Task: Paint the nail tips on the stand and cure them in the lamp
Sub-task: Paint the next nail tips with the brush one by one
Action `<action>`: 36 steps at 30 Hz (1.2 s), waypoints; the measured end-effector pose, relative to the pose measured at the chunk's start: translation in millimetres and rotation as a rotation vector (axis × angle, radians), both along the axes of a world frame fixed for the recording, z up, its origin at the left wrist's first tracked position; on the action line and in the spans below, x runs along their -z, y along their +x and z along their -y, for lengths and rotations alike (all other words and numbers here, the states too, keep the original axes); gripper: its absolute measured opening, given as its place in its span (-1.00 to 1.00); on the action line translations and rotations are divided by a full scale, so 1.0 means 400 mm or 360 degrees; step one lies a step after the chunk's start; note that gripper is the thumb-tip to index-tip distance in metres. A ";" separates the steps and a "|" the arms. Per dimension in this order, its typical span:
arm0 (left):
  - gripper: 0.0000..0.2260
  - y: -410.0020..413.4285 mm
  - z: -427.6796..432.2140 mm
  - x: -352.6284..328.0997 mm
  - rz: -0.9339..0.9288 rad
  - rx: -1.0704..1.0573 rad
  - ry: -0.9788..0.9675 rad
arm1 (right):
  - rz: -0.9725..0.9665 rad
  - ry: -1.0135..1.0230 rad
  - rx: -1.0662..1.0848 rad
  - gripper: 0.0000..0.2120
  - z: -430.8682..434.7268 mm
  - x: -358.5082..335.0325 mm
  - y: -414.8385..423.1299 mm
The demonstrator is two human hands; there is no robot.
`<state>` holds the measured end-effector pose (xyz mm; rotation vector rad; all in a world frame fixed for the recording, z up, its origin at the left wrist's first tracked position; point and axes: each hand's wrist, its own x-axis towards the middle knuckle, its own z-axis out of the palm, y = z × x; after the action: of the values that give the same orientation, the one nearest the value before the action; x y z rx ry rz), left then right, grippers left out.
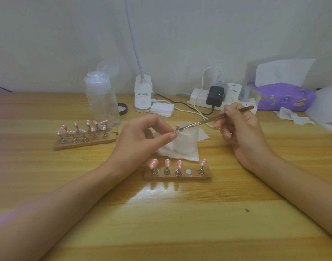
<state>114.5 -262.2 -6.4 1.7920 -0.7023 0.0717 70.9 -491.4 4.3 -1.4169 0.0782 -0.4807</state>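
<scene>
Here the left hand (142,136) pinches a small pink nail tip (177,127). The right hand (240,132) grips a thin metal tool (208,120) that reaches it. Nearer than both hands, the wooden stand (180,177) lies on the wide glossy table (161,213).

A plain pale wall (57,34) backs the light wooden table (180,228), streaked with bright glare

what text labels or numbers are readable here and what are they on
"PISEN": faint grey print on the white charger.
Sticker on the white lamp base: barcode and small print, too small to read.
Purple tissue pack: printing too blurred to read.
</scene>
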 end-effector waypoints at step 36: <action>-0.92 0.000 -0.002 0.003 0.0019 0.0013 0.0003 | 0.0038 0.0012 -0.0006 -0.73 0.001 -0.001 0.001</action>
<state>114.6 -261.6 -7.6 1.7915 -0.7184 0.0763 71.1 -491.9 4.7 -1.4033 0.0583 -0.4934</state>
